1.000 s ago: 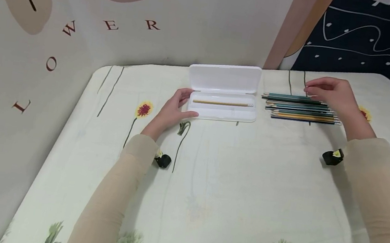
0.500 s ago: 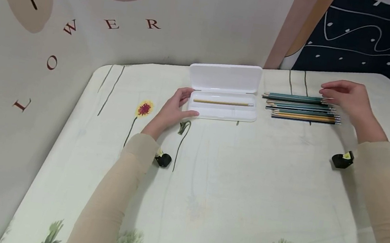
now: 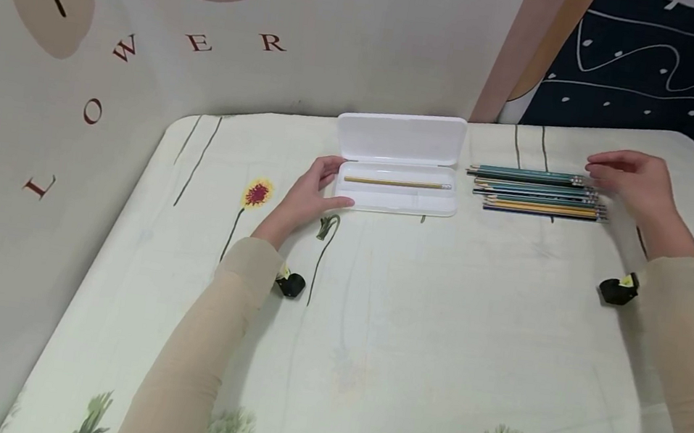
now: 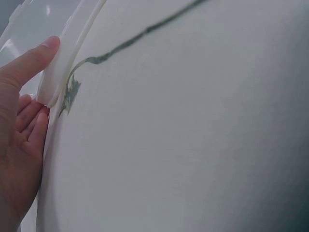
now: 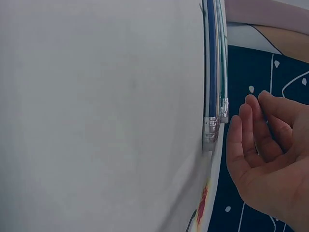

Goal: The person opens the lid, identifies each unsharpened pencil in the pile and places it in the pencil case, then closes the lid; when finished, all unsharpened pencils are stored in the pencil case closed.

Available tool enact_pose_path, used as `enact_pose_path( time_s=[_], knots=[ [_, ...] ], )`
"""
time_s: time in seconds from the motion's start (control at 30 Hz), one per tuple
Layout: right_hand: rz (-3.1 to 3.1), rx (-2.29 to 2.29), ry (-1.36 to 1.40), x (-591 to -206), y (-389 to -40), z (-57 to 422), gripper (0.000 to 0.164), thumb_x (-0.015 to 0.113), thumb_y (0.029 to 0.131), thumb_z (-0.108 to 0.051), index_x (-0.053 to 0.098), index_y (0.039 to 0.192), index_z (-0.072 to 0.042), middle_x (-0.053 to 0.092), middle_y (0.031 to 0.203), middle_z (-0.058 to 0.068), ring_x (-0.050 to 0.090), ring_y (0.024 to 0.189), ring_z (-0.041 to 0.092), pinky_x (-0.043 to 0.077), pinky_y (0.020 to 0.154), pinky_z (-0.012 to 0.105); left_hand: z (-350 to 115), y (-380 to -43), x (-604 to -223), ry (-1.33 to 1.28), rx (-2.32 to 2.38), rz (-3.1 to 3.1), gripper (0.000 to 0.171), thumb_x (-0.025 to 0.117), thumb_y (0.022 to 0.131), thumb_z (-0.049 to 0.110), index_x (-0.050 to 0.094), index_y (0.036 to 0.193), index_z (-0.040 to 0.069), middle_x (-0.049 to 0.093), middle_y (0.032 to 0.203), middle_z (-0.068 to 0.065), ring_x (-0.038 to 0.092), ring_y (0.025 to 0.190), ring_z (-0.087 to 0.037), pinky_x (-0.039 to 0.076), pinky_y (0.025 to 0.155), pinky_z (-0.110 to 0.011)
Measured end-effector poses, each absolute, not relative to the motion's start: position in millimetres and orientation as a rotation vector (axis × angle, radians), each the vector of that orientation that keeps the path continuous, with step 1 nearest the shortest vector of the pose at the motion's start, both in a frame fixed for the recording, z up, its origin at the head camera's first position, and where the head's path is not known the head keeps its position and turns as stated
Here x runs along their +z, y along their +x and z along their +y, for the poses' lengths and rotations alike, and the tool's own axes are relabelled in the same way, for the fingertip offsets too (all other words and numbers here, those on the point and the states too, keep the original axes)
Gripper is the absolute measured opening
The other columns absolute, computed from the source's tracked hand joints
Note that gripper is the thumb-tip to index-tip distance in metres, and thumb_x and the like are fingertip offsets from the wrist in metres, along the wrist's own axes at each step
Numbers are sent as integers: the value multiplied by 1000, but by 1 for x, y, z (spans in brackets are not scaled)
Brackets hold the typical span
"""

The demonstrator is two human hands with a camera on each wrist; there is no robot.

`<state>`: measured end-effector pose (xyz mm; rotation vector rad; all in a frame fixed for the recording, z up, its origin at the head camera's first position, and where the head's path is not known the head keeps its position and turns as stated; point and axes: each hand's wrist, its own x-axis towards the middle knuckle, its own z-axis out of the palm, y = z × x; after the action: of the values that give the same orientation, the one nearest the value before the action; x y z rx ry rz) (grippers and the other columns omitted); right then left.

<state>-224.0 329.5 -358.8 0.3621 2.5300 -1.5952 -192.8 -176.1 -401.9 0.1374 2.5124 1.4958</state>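
Note:
A white pencil case [image 3: 388, 201] lies with its lid [image 3: 399, 139] raised at the back of the table. One yellowish pencil [image 3: 391, 183] rests lengthwise inside it. My left hand [image 3: 308, 198] grips the case's left end, the thumb [image 4: 46, 50] over the rim and the other fingers around the corner. To the right of the case, several pencils [image 3: 537, 195], green, dark blue and yellow, lie side by side in a row, erasers pointing right. Just past those eraser ends hovers my right hand [image 3: 635, 187], its fingers loosely bent and nothing between them.
A pale floral cloth [image 3: 413, 313] covers the table. Behind it rises a light printed curtain or wall covering [image 3: 344, 40], with a dark patterned fabric [image 3: 662, 75] at the right. Black wrist devices [image 3: 290, 285] sit under both sleeves.
My right hand has drawn back to the right from above the pencils to just beyond their eraser ends. The left hand, case and pencils have stayed in place.

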Motion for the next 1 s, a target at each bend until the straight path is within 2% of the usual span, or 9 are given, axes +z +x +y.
enact_pose_path(
  time_s=[0.2,0.33,0.43,0.5,0.57,0.67,0.8,0.9,1.0],
  knots=[
    [2502,-1510,482,-362,-226,335,11,63,97,-30,67,106,-34,55,82,-29,56,73,-12,49,61,1,-176,-193,-402,134,1496,2513,86,83,82,22,33,151,15,38,158,-4,33,150,-16,30,125,-24],
    [2495,-1460,534,-366,-228,337,14,63,97,-30,65,110,-31,53,86,-27,54,73,-13,49,61,0,-176,-193,-401,135,1493,2515,86,83,82,22,33,151,15,38,158,-5,33,150,-16,30,125,-25],
    [2538,-1325,533,-369,-228,339,26,61,97,-37,63,122,-29,54,99,-22,53,84,-9,51,74,4,-176,-192,-401,133,1491,2514,86,83,82,22,33,151,15,38,158,-5,33,150,-17,30,125,-25],
    [2568,-1221,516,-371,-227,340,39,59,97,-45,60,132,-28,57,118,-11,55,105,4,52,96,18,-176,-192,-401,130,1490,2512,86,83,82,22,32,151,16,38,158,-5,33,150,-17,30,125,-25],
    [2596,-1135,479,-372,-226,341,50,56,97,-50,56,139,-24,54,135,0,50,124,20,45,112,38,-176,-192,-400,125,1487,2511,86,83,82,23,32,151,16,38,158,-4,33,150,-16,30,125,-26],
    [2612,-1067,441,-373,-226,341,59,52,98,-53,52,145,-17,42,153,13,33,143,38,31,121,57,-176,-192,-400,121,1484,2513,86,83,82,23,32,151,16,38,158,-4,33,150,-16,30,126,-26],
    [2640,-1015,390,-374,-228,339,56,49,101,-46,53,144,-10,39,155,23,33,142,42,35,116,57,-176,-192,-400,121,1481,2516,85,83,82,23,32,151,16,38,158,-5,33,150,-17,29,126,-26],
    [2676,-982,351,-374,-229,337,50,51,102,-39,56,139,-6,43,148,26,41,129,39,45,95,42,-176,-192,-400,122,1480,2517,85,83,82,23,32,151,16,38,158,-5,33,150,-17,29,126,-26],
    [2703,-963,336,-375,-230,337,45,54,102,-33,59,135,-4,50,137,24,43,113,33,39,76,27,-175,-192,-400,123,1478,2517,85,83,82,22,32,151,16,38,158,-5,33,150,-17,30,126,-26]
  ],
)
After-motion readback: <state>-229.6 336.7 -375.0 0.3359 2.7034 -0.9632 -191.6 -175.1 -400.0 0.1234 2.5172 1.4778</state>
